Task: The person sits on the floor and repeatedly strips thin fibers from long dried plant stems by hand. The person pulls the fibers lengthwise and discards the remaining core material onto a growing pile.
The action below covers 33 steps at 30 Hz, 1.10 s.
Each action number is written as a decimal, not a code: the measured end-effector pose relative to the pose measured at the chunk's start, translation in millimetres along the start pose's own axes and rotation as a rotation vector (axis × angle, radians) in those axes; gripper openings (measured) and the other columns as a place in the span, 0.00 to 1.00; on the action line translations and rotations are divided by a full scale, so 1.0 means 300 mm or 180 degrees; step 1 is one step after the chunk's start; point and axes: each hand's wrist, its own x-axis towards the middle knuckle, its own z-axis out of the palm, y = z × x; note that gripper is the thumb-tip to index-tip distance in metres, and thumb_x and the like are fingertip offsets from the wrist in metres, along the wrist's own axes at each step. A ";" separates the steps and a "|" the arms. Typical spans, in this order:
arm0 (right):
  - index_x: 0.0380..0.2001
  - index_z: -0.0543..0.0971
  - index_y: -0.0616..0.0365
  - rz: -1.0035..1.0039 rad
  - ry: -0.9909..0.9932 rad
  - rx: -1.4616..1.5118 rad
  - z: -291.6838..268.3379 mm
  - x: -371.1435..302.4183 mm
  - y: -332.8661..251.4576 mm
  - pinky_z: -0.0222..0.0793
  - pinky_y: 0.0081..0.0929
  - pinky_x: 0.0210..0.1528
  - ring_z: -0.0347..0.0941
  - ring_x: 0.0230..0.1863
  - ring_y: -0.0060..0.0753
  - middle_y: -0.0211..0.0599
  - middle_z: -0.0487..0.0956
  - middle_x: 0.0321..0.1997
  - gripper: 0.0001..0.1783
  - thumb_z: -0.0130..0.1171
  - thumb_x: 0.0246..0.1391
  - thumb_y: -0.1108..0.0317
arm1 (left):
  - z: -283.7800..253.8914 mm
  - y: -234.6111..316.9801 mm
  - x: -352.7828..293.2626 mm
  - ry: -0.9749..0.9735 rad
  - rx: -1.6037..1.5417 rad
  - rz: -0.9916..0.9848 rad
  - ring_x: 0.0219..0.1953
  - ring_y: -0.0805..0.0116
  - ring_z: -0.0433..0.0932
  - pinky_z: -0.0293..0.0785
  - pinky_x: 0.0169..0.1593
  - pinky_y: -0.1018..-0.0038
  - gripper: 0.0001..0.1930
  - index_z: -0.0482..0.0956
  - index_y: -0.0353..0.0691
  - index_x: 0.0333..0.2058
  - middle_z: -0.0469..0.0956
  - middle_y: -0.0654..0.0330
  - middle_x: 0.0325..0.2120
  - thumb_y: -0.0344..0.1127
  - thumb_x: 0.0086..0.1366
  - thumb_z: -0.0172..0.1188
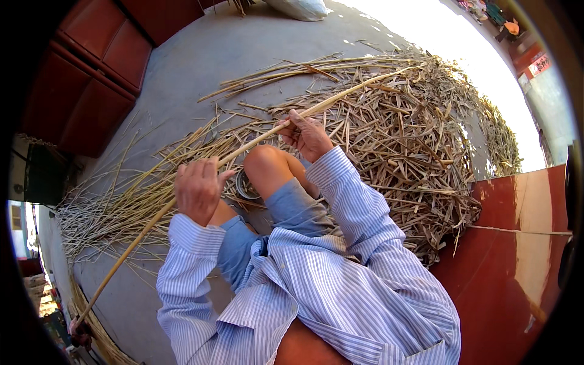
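Note:
A long, pale tan reed stalk runs slantwise from the lower left up toward the far right, passing above my knees. My left hand is closed over its middle, fingers wrapped across the top and thumb sticking out to the side. Farther up the stalk, my right hand grips it between thumb and fingers. Below my right hand is my bare knee. Beside that knee, a round metal rim shows partly; my leg hides the rest of it.
Dry husks and leaves lie heaped on the right. Thin stalks spread over the grey floor to the left, more stalks lying beyond. Dark red padded furniture stands far left, a red panel near right, a whitish sack at the back.

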 end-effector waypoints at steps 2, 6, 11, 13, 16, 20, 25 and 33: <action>0.37 0.76 0.56 -0.0105 0.0055 0.0020 -0.003 -0.003 0.001 0.76 0.19 0.30 0.78 0.29 0.23 0.34 0.83 0.33 0.12 0.51 0.65 0.58 | 0.048 0.030 0.053 0.0083 -0.0057 0.0121 0.32 0.61 0.76 0.68 0.37 0.67 0.17 0.77 0.39 0.35 0.77 0.59 0.29 0.49 0.58 0.63; 0.38 0.77 0.58 -0.0169 0.0119 -0.0038 -0.035 -0.001 -0.025 0.76 0.18 0.30 0.77 0.28 0.23 0.35 0.83 0.34 0.14 0.50 0.66 0.59 | 0.123 0.027 0.056 0.0082 -0.0363 -0.0013 0.24 0.59 0.75 0.68 0.28 0.65 0.16 0.77 0.40 0.26 0.75 0.59 0.22 0.49 0.61 0.61; 0.46 0.72 0.64 -0.0645 -0.0371 0.0298 -0.077 0.021 0.010 0.80 0.29 0.42 0.81 0.40 0.38 0.45 0.81 0.41 0.14 0.53 0.64 0.64 | 0.113 -0.012 0.050 -0.0958 -0.1795 -0.1258 0.19 0.60 0.75 0.66 0.22 0.66 0.20 0.75 0.37 0.22 0.76 0.55 0.17 0.48 0.62 0.62; 0.48 0.70 0.64 -0.0664 -0.0728 0.0363 -0.069 0.017 0.015 0.78 0.33 0.48 0.79 0.45 0.41 0.47 0.80 0.44 0.15 0.54 0.63 0.66 | 0.117 -0.061 0.033 -0.1004 -0.2478 -0.1397 0.17 0.68 0.73 0.65 0.22 0.70 0.22 0.76 0.35 0.22 0.74 0.57 0.13 0.51 0.61 0.63; 0.50 0.68 0.64 -0.0769 -0.1096 0.0581 -0.045 0.016 0.032 0.75 0.38 0.55 0.77 0.50 0.44 0.50 0.78 0.49 0.17 0.56 0.61 0.67 | 0.138 -0.132 0.005 -0.1367 -0.2936 -0.1548 0.17 0.74 0.68 0.62 0.22 0.72 0.25 0.78 0.33 0.22 0.68 0.61 0.11 0.53 0.62 0.61; 0.46 0.71 0.62 -0.0945 -0.0486 0.0504 -0.066 0.054 0.059 0.78 0.31 0.48 0.79 0.45 0.35 0.45 0.80 0.45 0.15 0.56 0.62 0.63 | 0.133 -0.084 0.014 -0.1394 -0.2412 -0.1449 0.17 0.65 0.71 0.63 0.22 0.67 0.25 0.77 0.35 0.21 0.71 0.57 0.13 0.54 0.63 0.58; 0.38 0.76 0.62 -0.0922 0.0479 0.0037 -0.091 0.045 0.049 0.80 0.22 0.33 0.80 0.32 0.27 0.36 0.82 0.33 0.15 0.56 0.62 0.58 | 0.106 0.013 0.078 -0.0788 -0.1283 -0.0870 0.20 0.52 0.73 0.67 0.24 0.61 0.23 0.74 0.39 0.21 0.73 0.53 0.17 0.54 0.63 0.56; 0.40 0.76 0.59 -0.1765 0.1161 0.0873 -0.277 -0.058 -0.032 0.78 0.20 0.29 0.77 0.26 0.22 0.32 0.80 0.29 0.13 0.52 0.64 0.60 | 0.088 0.014 0.163 -0.0173 -0.0357 -0.0177 0.20 0.52 0.75 0.69 0.25 0.60 0.19 0.71 0.40 0.22 0.75 0.55 0.18 0.49 0.63 0.59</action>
